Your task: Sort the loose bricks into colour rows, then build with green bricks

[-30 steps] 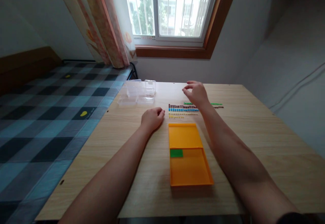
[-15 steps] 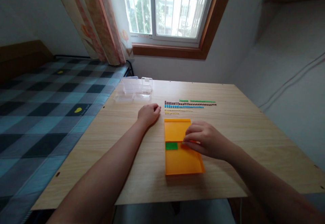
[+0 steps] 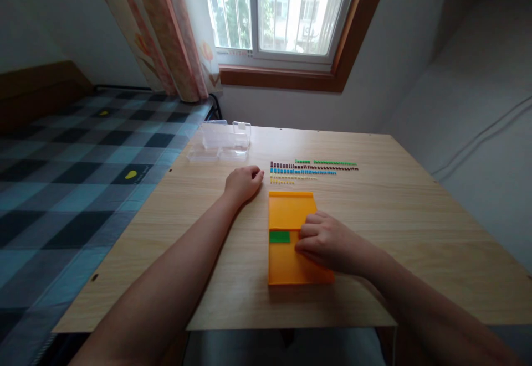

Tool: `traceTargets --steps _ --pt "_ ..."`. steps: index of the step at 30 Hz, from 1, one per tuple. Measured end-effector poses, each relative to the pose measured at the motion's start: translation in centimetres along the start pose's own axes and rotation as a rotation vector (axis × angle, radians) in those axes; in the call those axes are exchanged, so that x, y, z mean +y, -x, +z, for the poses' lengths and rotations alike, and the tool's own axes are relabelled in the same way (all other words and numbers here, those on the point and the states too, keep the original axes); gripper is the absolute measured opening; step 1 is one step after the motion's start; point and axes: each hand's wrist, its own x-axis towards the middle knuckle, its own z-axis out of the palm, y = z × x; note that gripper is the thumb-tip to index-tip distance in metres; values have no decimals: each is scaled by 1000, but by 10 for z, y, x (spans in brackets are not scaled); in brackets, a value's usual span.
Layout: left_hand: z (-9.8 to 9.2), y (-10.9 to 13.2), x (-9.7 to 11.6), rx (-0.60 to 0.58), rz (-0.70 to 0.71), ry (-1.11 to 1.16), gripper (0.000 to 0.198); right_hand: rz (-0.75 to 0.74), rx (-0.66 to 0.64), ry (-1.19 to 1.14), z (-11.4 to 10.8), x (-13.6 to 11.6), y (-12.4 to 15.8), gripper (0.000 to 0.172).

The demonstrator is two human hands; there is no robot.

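An orange tray (image 3: 291, 211) lies on the table, split by a ridge into a far and a near part. Against the ridge, at the left of the near part, sits a green block (image 3: 280, 237), perhaps made of several small pieces. Over the tray's right side is my right hand (image 3: 326, 242), its fingers closed and pointing down at the near part; whatever they pinch is hidden. My left hand (image 3: 244, 182) rests curled on the table, left of the rows of small pieces, and nothing shows in it.
Small green (image 3: 334, 162), brown (image 3: 313, 167), blue (image 3: 303, 171) and yellow pieces (image 3: 282, 182) lie in rows beyond the tray. Clear plastic boxes (image 3: 224, 142) stand at the table's far left. A bed (image 3: 83, 189) adjoins the wooden table (image 3: 415, 216) on the left.
My right hand has shifted slightly down and toward me, its fingers curling more. The small green bit at its fingertips is out of sight. My left hand stays put.
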Motion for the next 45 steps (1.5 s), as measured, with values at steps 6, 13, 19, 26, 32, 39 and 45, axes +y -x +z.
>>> traceTargets --steps 6,13,19,26,32,39,45 --pt "-1 1 2 6 6 1 37 -19 15 4 1 1 0 17" --pt "-2 2 1 1 18 25 38 19 32 69 2 4 1 18" --pt "-3 2 1 -8 15 31 38 33 22 62 -1 4 2 12" --pt "-4 3 1 -4 24 53 38 61 98 84 4 5 1 14" --pt "-2 2 0 -5 17 63 37 92 75 80 -1 7 5 16" --pt "-3 1 2 -15 9 39 38 90 59 85 1 3 3 22" --pt "-3 2 4 -11 8 22 38 88 95 72 1 4 3 22"
